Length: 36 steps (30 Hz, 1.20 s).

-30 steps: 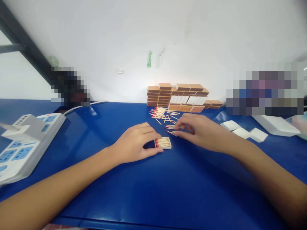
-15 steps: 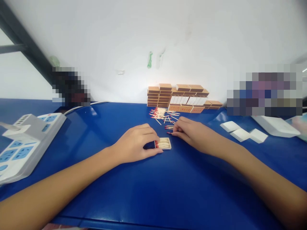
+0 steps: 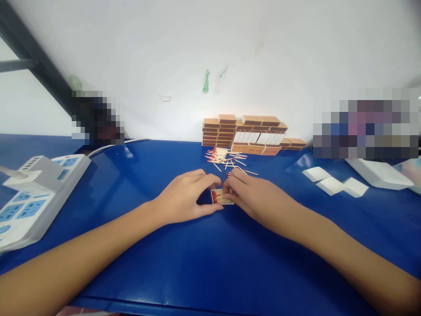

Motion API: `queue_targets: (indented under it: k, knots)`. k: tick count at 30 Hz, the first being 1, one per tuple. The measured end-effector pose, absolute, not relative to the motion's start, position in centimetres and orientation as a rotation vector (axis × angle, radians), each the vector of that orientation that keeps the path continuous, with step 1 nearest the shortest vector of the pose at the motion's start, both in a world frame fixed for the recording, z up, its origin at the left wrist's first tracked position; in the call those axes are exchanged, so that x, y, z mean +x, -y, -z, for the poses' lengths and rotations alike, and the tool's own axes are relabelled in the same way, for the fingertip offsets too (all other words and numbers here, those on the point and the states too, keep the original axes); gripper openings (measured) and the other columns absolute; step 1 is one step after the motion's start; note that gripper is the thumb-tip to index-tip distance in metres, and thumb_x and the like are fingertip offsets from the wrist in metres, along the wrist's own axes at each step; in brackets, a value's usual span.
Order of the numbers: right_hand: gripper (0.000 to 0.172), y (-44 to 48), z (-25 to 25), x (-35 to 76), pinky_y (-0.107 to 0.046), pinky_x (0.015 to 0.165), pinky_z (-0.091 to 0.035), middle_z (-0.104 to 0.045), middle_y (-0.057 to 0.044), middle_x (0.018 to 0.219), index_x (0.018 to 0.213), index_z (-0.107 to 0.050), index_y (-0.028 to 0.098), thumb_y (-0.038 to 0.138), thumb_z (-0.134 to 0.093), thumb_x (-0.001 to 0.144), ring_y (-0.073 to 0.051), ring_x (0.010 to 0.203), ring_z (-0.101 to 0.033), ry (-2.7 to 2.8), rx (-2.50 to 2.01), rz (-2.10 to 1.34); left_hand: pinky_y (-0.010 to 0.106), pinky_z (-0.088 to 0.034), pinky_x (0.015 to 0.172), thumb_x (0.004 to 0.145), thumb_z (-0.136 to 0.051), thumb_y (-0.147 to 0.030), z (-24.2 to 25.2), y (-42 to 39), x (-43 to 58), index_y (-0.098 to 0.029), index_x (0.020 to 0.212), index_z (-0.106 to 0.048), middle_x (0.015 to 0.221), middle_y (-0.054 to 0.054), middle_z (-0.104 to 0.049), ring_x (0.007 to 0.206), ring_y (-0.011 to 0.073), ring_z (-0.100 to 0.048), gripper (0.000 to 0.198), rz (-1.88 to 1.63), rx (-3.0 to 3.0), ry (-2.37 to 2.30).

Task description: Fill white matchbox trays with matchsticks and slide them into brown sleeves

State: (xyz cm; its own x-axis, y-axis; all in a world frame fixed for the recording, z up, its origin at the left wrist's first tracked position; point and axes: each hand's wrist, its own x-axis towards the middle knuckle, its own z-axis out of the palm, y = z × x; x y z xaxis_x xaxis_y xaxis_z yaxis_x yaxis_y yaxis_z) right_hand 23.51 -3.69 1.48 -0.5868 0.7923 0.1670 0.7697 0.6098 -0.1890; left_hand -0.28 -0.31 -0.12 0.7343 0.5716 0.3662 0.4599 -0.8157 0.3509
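A small white matchbox tray rests on the blue table, filled with red-headed matches. Thumb and fingers of my left hand hold its left end from both sides. Over the right part of the tray, my right hand is pinched closed, its fingertips down at the matches. The match in that pinch is mostly hidden by the fingers. Just beyond the hands lies a loose pile of matches, with a few strays, some of them partly covered by my right hand.
Stacked matchboxes stand against the white wall, with white trays set among them. White box pieces lie to the right. A power strip with a plugged-in adapter occupies the left side, its cable running behind.
My right hand has moved left and toward me, carrying a match from the loose ones to the tray. My left hand keeps its hold, with the index finger slightly lifted.
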Motion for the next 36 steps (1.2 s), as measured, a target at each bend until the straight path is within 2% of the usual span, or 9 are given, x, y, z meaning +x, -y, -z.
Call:
queue_targets:
  k: [3,6,12,18,21,27,32,36]
  knots:
    - [0.013,3.4,-1.6,24.0,-0.031,0.066,-0.047,-0.065,-0.007,0.103,0.104,-0.061,0.019,0.028,-0.051,0.106,-0.019,0.078,-0.065,2.567,-1.264,-0.149,0.035,-0.055,0.083,0.092,-0.075,-0.043,0.2,0.2,-0.3,-0.018,0.116,-0.066,0.102,0.006,-0.070,0.094,0.0213,-0.066,0.036,-0.709,2.708,-0.778]
    - [0.014,3.0,-2.7,25.3,-0.032,0.072,-0.048,-0.065,-0.007,0.106,0.106,-0.062,0.020,0.031,-0.052,0.105,-0.020,0.085,-0.065,2.489,-1.283,-0.186,0.034,-0.054,0.083,0.093,-0.075,-0.040,0.1,0.1,-0.2,-0.019,0.103,-0.071,0.095,0.005,-0.072,0.091,0.0202,-0.065,0.024,-0.739,2.715,-0.694]
    - [0.021,3.3,-3.8,26.2,-0.032,0.067,-0.043,-0.068,-0.003,0.093,0.097,-0.064,0.023,0.044,-0.063,0.099,-0.019,0.078,-0.061,2.585,-1.412,-0.447,0.034,-0.054,0.082,0.092,-0.076,-0.037,0.0,0.2,-0.2,-0.018,0.095,-0.073,0.094,0.005,-0.073,0.091,0.0201,-0.065,0.020,-0.761,2.695,-0.666]
    - [0.014,3.1,-2.7,26.7,-0.031,0.067,-0.043,-0.069,-0.002,0.094,0.092,-0.062,0.024,0.034,-0.060,0.100,-0.018,0.078,-0.060,2.609,-1.453,-0.554,0.034,-0.054,0.083,0.092,-0.077,-0.038,0.0,0.2,-0.2,-0.017,0.097,-0.073,0.095,0.004,-0.073,0.092,0.0202,-0.065,0.021,-0.754,2.712,-0.660]
    - [0.017,3.0,-2.6,27.1,-0.031,0.067,-0.043,-0.069,-0.002,0.092,0.088,-0.061,0.023,0.031,-0.057,0.102,-0.018,0.077,-0.061,2.621,-1.444,-0.555,0.035,-0.054,0.084,0.093,-0.075,-0.038,0.0,0.2,-0.1,-0.017,0.095,-0.073,0.095,0.005,-0.074,0.091,0.0203,-0.065,0.021,-0.750,2.719,-0.647]
    - [0.012,3.9,-3.4,25.2,-0.029,0.062,-0.040,-0.070,-0.001,0.089,0.095,-0.061,0.022,0.027,-0.055,0.103,-0.017,0.074,-0.062,2.584,-1.302,-0.239,0.034,-0.054,0.083,0.094,-0.074,-0.038,-0.1,0.2,-0.1,-0.017,0.095,-0.073,0.094,0.005,-0.074,0.090,0.0201,-0.065,0.020,-0.756,2.716,-0.635]
    - [0.018,4.7,-2.0,23.1,-0.030,0.060,-0.038,-0.069,-0.005,0.088,0.096,-0.065,0.019,0.024,-0.051,0.106,-0.018,0.077,-0.065,2.706,-1.116,0.095,0.035,-0.053,0.081,0.095,-0.072,-0.038,0.0,0.1,-0.1,-0.016,0.098,-0.070,0.095,0.005,-0.073,0.089,0.0200,-0.064,0.022,-0.762,2.726,-0.641]
    - [0.020,4.6,-1.5,23.2,-0.029,0.059,-0.037,-0.068,-0.006,0.089,0.095,-0.067,0.018,0.026,-0.052,0.107,-0.018,0.075,-0.065,2.714,-1.086,0.195,0.035,-0.053,0.081,0.095,-0.072,-0.039,0.2,0.1,-0.1,-0.016,0.099,-0.069,0.095,0.006,-0.072,0.089,0.0201,-0.064,0.024,-0.773,2.740,-0.646]
